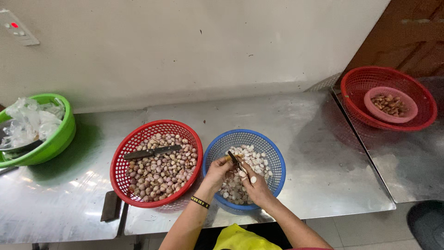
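Low in the middle, both hands meet over the round blue plastic basket [273, 159] — right hand [255, 185] grips a small dark knife [234, 159], left hand [216, 172] pinches a small pale clove [227, 158] at its blade.

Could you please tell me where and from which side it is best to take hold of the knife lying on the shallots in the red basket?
Take the knife by its dark handle, the right-hand end, coming straight down from above. It lies flat across the shallots, fully exposed, and the basket wall blocks a sideways approach.

Likely a commercial kitchen: steel worktables [323, 139], baskets of shallots [157, 169].
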